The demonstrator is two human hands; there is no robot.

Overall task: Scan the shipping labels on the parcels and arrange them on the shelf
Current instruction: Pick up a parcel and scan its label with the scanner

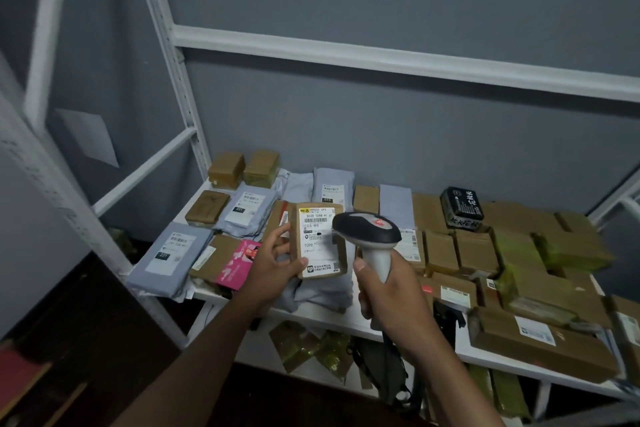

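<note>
At the shelf's (346, 317) left edge we count three grey mailer bags with labels: one at the front left corner (166, 258), one behind it (247, 206) and one further back towards the middle (332, 189). Three small taped brown boxes sit at the back left corner, and one pink packet (239, 263) lies near the front edge. More grey bags lie partly hidden, so we cannot give a full count.

Our left hand (277, 253) grips one brown parcel (320, 239) by its left side, thumb curled onto the face, holding it up just above the shelf's front edge. Its white shipping label (318, 239) faces us, and the parcel's long axis runs upright, away from us.

Just right of the parcel, our right hand (388, 291) is clamped round the handle of one barcode scanner (369, 229). The scanner's dark head sits at the parcel's right edge and overlaps the label's upper right corner, nose pointing left at the printed code. We judge the scan turns on this: the label lies directly left of the scanner head, very near, so tilting or drawing back the head may be needed to take in the barcode.

Towards the right edge, many brown cardboard boxes crowd the shelf, too many and too overlapped to count, with one black box (462, 208) on top at the back.
</note>
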